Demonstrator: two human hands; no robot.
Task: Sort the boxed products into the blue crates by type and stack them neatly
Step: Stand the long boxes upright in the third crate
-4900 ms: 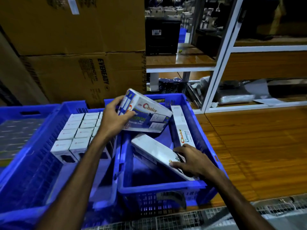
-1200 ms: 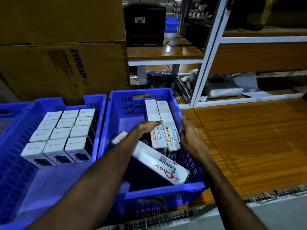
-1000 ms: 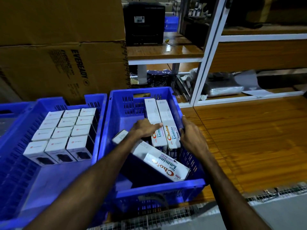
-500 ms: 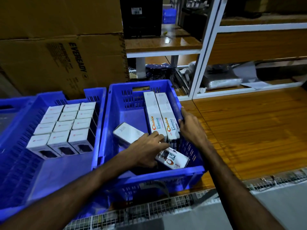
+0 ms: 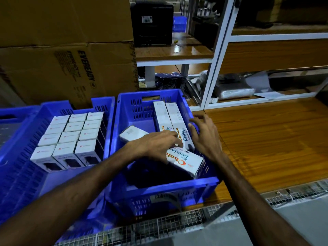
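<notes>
In the right blue crate (image 5: pixel 165 185), two long white Choice Lumino boxes (image 5: pixel 169 118) stand on edge side by side against the right wall. A third Choice box (image 5: pixel 186 162) lies tilted across the crate, its far end (image 5: pixel 132 134) sticking up at the left. My left hand (image 5: pixel 156 144) lies over the middle of this tilted box, fingers curled around it. My right hand (image 5: pixel 204 137) hovers at the crate's right wall beside the outer standing box, fingers spread and holding nothing. The left blue crate (image 5: pixel 110 110) holds several small white boxes (image 5: pixel 71 137) in tidy rows.
Large Eveready cardboard cartons (image 5: pixel 71 68) stand right behind the crates. A wooden table top (image 5: pixel 266 139) stretches to the right, with a white metal shelf frame (image 5: pixel 218 59) behind it. A wire mesh edge (image 5: pixel 177 224) runs along the front. Another blue crate (image 5: pixel 10 118) sits far left.
My left hand has come down from the standing boxes onto the tilted box and taken hold of it. My right hand stays by the right wall, its fingers now spread.
</notes>
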